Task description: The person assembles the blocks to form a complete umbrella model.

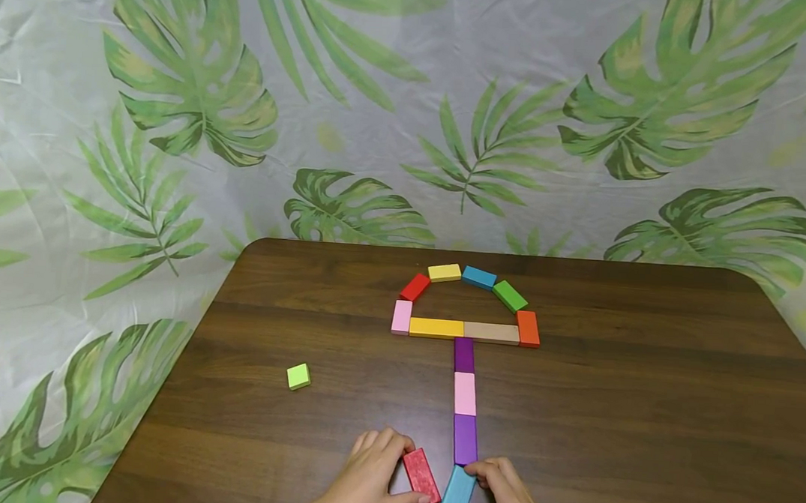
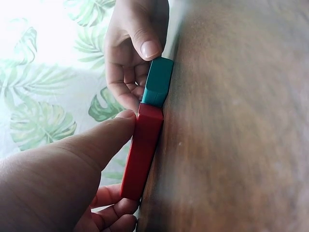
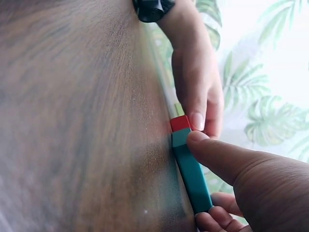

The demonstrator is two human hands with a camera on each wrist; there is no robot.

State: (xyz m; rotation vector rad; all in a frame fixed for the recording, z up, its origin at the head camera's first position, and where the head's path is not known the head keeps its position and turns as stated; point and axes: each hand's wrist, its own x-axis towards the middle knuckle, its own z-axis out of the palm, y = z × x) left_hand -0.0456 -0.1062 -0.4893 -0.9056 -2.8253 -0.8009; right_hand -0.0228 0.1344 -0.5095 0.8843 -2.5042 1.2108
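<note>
My left hand pinches a red block between thumb and fingers, low over the table in the head view. My right hand holds a teal block by its ends, tilted slightly, its upper end at the bottom of a purple block. The red block lies just left of the teal one, apart from it in the head view. Above the purple block, a pink block and a dark purple block continue a straight column. In the left wrist view the red block stands before the teal block.
The column meets a row of a yellow-orange block and a tan block. Several coloured blocks, among them a green block, arch above it. A lime cube sits alone at left on the wooden table. Behind hangs a leaf-print cloth.
</note>
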